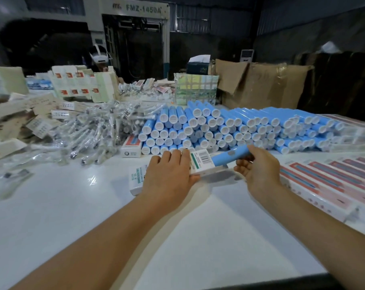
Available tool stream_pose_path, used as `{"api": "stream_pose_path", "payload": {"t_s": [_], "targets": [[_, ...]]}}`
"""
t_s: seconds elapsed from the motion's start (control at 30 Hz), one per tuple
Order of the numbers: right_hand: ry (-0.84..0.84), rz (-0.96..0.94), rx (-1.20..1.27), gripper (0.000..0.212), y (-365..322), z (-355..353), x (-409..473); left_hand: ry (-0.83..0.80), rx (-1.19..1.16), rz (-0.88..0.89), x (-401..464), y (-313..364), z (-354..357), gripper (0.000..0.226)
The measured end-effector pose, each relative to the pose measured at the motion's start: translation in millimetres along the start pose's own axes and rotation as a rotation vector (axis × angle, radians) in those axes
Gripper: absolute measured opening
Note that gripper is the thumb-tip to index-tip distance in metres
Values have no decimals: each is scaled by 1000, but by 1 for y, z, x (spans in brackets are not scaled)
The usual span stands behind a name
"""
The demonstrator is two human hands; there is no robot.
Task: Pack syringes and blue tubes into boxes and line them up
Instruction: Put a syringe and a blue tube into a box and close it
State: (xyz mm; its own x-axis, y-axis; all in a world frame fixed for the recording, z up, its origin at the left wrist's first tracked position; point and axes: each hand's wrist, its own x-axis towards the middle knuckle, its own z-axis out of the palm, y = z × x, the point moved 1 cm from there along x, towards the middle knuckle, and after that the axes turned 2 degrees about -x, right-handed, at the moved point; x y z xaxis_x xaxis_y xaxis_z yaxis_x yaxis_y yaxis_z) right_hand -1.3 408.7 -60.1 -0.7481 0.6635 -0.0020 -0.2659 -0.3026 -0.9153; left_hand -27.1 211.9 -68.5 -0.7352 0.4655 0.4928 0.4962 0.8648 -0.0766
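My right hand [259, 166] pinches a blue tube [229, 156], its long axis level, nose pointing left into the open white barcoded box [200, 162] my left hand [169, 174] grips just above the bench [177, 227].

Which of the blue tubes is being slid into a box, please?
The blue tube held by the right hand, apart from the stack, one end entering the box.

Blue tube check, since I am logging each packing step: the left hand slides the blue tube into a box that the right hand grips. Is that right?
The hands are swapped. In the head view the right hand holds the blue tube and slides it into the box, which the left hand grips.
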Motion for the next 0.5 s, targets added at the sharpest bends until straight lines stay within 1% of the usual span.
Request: {"api": "stream_pose_path", "payload": {"t_s": [0.1,0.17,0.23,0.27,0.33,0.43,0.5], "targets": [[-71,-52,-115,13,3,3,-6,4,-12,-3,0,0,0,64],[-99,-103,-255,8,4,4,-10,16,-16,-8,0,0,-1,65],[-119,-99,-413,24,5,4,-13,10,-27,-5,0,1,-2,66],[-124,-85,-446,32,6,5,-14,-2,-35,1,0,1,-3,66],[-116,-55,-440,39,6,5,-14,-21,-59,9,1,0,-2,67],[-69,-10,-407,35,6,4,-12,-53,-48,17,-1,-1,-3,69],[-39,-13,-406,30,5,4,-11,-80,-41,36,-2,1,-4,68]]}}
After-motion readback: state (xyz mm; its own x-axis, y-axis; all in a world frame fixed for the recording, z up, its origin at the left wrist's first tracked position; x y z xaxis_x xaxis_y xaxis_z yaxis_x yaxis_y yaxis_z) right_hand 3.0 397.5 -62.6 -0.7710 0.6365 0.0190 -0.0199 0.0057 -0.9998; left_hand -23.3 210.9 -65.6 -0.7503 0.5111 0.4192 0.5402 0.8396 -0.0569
